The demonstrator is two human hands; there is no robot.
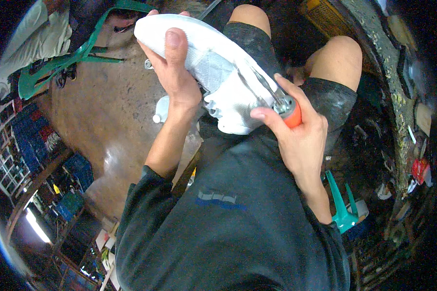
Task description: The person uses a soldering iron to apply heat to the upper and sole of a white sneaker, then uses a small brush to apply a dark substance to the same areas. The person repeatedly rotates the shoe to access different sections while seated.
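A white shoe (204, 51) with a mesh upper and pale sole lies tilted over my lap, its sole edge running along the upper side. My left hand (176, 72) grips its left end, thumb on the near face and fingertips showing over the far edge. At the right end, my right hand (303, 138) is closed around an orange-handled awl-like tool (292, 115) with a grey metal collar. The tool's slender metal shaft lies over the shoe near the sole edge; I cannot make out whether its tip is in the material.
A green plastic chair (80, 51) stands at the far left, beside a person's light-coloured clothing (34, 41). A whitish bottle (162, 109) rests on the brown floor (107, 106). Teal stool legs (344, 217) rise at the right. A rough, curved edge (400, 121) runs down the right side.
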